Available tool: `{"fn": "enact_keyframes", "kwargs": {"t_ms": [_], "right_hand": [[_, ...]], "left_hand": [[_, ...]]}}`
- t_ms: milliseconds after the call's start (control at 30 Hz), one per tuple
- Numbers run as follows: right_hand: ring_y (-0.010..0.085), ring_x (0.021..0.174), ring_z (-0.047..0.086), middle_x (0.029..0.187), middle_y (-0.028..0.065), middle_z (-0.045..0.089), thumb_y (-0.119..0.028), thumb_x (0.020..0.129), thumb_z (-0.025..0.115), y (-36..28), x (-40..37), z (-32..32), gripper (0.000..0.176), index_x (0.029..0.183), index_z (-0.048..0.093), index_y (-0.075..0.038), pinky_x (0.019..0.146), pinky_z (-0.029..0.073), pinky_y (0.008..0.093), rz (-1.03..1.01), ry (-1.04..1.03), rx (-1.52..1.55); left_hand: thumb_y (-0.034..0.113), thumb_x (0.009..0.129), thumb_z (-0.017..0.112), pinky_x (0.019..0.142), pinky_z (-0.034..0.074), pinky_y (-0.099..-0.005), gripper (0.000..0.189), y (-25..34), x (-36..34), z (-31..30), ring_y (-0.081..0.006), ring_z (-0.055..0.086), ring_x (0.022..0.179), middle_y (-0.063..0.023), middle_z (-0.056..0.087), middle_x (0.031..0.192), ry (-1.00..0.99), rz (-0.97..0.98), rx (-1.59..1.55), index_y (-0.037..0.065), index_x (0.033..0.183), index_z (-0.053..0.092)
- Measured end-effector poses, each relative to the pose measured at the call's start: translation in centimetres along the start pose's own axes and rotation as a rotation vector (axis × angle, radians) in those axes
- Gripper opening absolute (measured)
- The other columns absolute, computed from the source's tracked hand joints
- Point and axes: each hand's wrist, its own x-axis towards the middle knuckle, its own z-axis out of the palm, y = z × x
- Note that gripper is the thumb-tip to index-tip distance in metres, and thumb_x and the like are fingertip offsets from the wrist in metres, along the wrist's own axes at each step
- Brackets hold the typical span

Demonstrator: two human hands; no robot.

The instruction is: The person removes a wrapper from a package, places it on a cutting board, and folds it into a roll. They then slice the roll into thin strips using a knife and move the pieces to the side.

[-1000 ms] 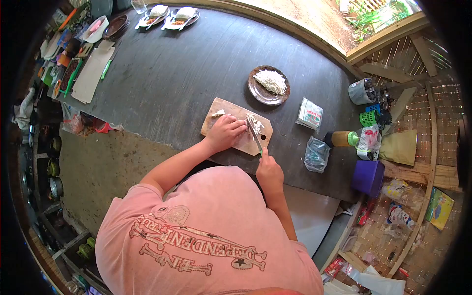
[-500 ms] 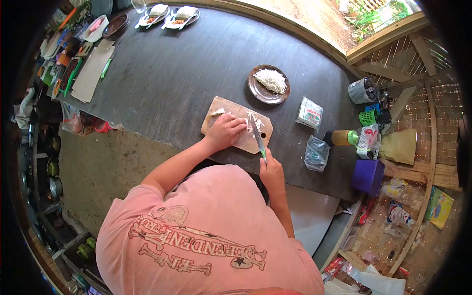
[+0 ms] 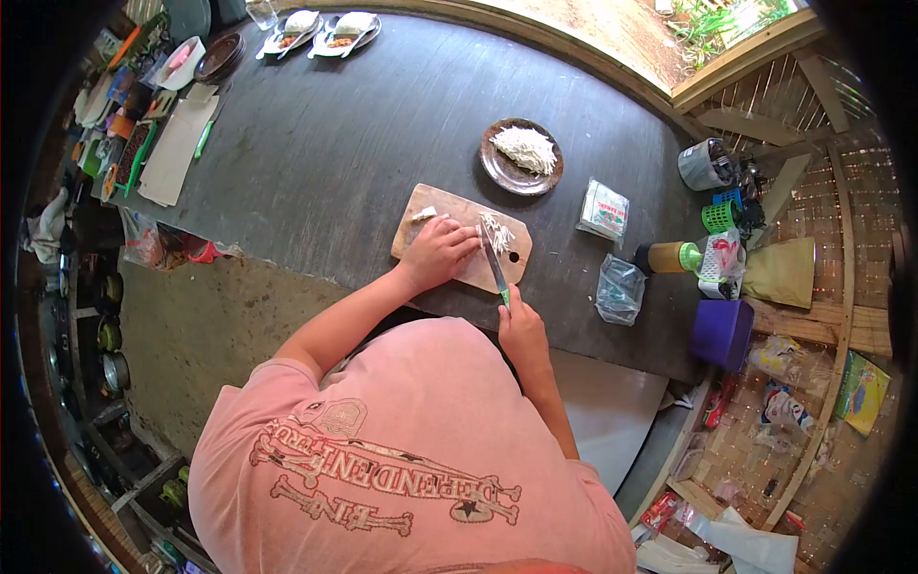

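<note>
My right hand (image 3: 521,330) is closed around the green handle of a knife (image 3: 494,260), whose blade lies over a wooden cutting board (image 3: 459,209). My left hand (image 3: 440,253) rests on the board with its fingers curled together, pressing on a pale piece mostly hidden beneath them. Thin white shreds (image 3: 496,231) lie just right of the blade. A small white chunk (image 3: 424,213) sits near the board's upper left. Beyond the board, a brown plate (image 3: 492,172) holds a heap of white shreds (image 3: 526,150).
Right of the board are a plastic packet (image 3: 603,210), a clear bag (image 3: 620,290), a green-lidded jar (image 3: 669,256) and a purple container (image 3: 721,333). Two plates of food (image 3: 291,33) (image 3: 345,34) stand at the far left, above cardboard (image 3: 180,150) and a green knife (image 3: 204,139).
The knife and my right hand have shifted slightly left, the blade now closer to my left fingertips. The camera view has moved a little.
</note>
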Motion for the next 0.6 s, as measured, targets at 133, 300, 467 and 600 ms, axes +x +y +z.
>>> {"fn": "enact_keyframes", "kwargs": {"t_ms": [133, 300, 467, 600], "right_hand": [[0.0509, 0.096, 0.071, 0.103, 0.0295, 0.073, -0.012, 0.107, 0.063, -0.02, 0.03, 0.03, 0.045, 0.149, 0.056, 0.001, 0.082, 0.056, 0.0578, -0.011, 0.001, 0.002], [0.0504, 0.096, 0.071, 0.104, 0.0293, 0.074, -0.013, 0.107, 0.063, -0.57, 0.17, -0.59, 0.045, 0.149, 0.056, 0.001, 0.082, 0.057, 0.0575, -0.015, 0.017, -0.005], [0.0504, 0.096, 0.071, 0.105, 0.0292, 0.074, -0.013, 0.107, 0.062, -0.40, 0.27, -0.26, 0.045, 0.149, 0.056, 0.000, 0.083, 0.057, 0.0577, -0.008, 0.003, -0.012], [0.0502, 0.096, 0.072, 0.104, 0.0291, 0.074, -0.013, 0.106, 0.063, -0.66, 0.39, -0.53, 0.045, 0.149, 0.056, 0.000, 0.082, 0.057, 0.0579, -0.004, -0.002, -0.007]], "left_hand": [[0.027, 0.100, 0.073, 0.117, 0.047, -0.0505, 0.023, 0.01, 0.02, 0.01, -0.0212, 0.064, 0.122, 0.0035, 0.071, 0.135, 0.009, 0.007, 0.008, 0.017, 0.120, 0.075], [0.027, 0.100, 0.072, 0.117, 0.046, -0.0504, 0.024, -0.06, -0.04, 0.31, -0.0208, 0.063, 0.123, 0.0035, 0.070, 0.136, 0.000, 0.010, 0.032, 0.016, 0.121, 0.075], [0.025, 0.100, 0.071, 0.117, 0.046, -0.0509, 0.024, 0.00, -0.02, 0.31, -0.0208, 0.063, 0.124, 0.0032, 0.069, 0.138, -0.016, 0.009, 0.035, 0.016, 0.122, 0.074], [0.025, 0.100, 0.070, 0.117, 0.046, -0.0513, 0.023, -0.03, -0.01, 0.43, -0.0210, 0.063, 0.123, 0.0026, 0.069, 0.137, -0.010, 0.016, 0.044, 0.016, 0.122, 0.073]]}}
